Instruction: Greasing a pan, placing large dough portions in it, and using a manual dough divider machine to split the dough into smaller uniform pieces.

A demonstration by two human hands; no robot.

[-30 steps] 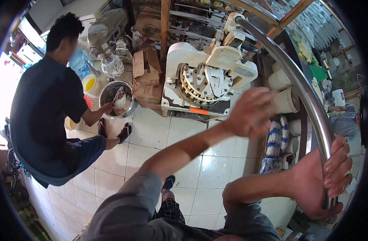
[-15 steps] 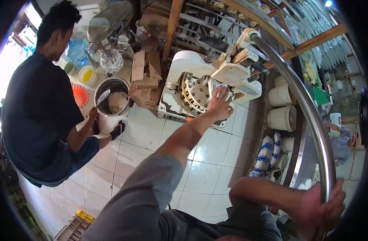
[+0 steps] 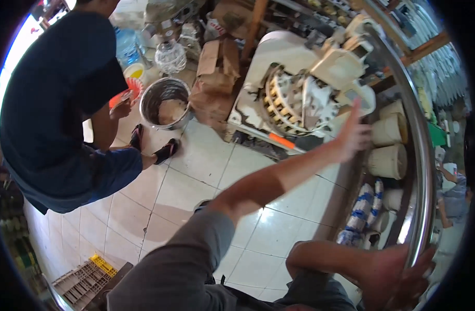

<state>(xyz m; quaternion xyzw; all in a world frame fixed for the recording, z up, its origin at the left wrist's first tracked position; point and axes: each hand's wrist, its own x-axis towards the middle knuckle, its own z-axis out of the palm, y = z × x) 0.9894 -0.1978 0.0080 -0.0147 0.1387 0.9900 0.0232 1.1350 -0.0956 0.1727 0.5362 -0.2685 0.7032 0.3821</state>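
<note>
A white metal machine (image 3: pixel 279 49) stands in front of me, with a round, dough-smeared head of pale blocks (image 3: pixel 282 103). At its right, a notched white plate (image 3: pixel 320 101) looks tilted. My left hand (image 3: pixel 350 139) is in the air just right of that plate, fingers apart and slightly blurred, holding nothing. Along the right side curves a long steel lever (image 3: pixel 423 171) joined to the machine's top. My right hand (image 3: pixel 393 274) wraps round its lower end. An orange strip (image 3: pixel 281 141) marks the machine's front edge.
At left a co-worker in a dark shirt (image 3: pixel 56 103) sits by a metal pot (image 3: pixel 167 127) of pale dough. A brown paper sack (image 3: pixel 214 78) stands between pot and machine. Cream buckets (image 3: pixel 387 160) line the right; a yellow-and-beige crate (image 3: pixel 84 280) lies lower left.
My left hand has come off the machine's round head and moved right. My right hand stays on the lever. The view has shifted; the co-worker's white scraper no longer shows over the pot.
</note>
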